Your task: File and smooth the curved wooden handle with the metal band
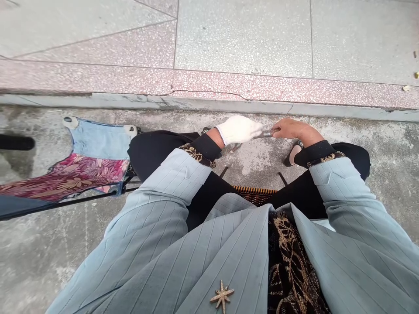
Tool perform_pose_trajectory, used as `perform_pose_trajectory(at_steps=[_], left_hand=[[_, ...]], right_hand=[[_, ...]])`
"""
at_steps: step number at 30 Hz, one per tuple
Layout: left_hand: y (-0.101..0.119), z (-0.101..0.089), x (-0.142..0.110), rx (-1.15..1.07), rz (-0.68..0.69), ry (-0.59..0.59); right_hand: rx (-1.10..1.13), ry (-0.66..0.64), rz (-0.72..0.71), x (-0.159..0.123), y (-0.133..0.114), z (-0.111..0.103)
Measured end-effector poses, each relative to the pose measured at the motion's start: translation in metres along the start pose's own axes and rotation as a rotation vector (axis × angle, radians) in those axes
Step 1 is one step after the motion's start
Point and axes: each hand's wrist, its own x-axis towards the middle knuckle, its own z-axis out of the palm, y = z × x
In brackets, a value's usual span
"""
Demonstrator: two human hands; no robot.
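Note:
My left hand [240,129] wears a white knit glove, its fingers closed on the left end of a short grey, ridged metal-looking piece [267,134]. From the other side, my bare right hand [293,129] pinches the right end of the same piece between thumb and fingers. Both hands are in front of my knees, above the concrete ground. The fingers cover both ends of the piece, so its exact kind cannot be made out. A small brownish stick-like bit [235,148] shows below the gloved hand.
A raised terrazzo step [209,83] with a cracked edge runs across ahead of my hands. On the left stands a folding chair [98,141] with blue and pink floral fabric. A woven seat [257,194] shows between my legs. Small scraps [406,88] lie on the step at right.

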Motion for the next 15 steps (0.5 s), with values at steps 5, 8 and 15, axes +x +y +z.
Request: perform_pose_trajectory(at_steps=[5,8,15], left_hand=[[-0.012,-0.007,-0.001,-0.037,-0.049,0.043],[-0.014,-0.010,-0.002,-0.091,-0.041,0.048],[-0.023,0.006,0.012,-0.278,-0.029,0.037]], right_hand=[[0.247,-0.211,-0.209,-0.003,0.006,0.001],[0.370,-0.313,-0.319,-0.006,0.004,0.000],[0.615,-0.264,-0.494,-0.023,0.002,-0.012]])
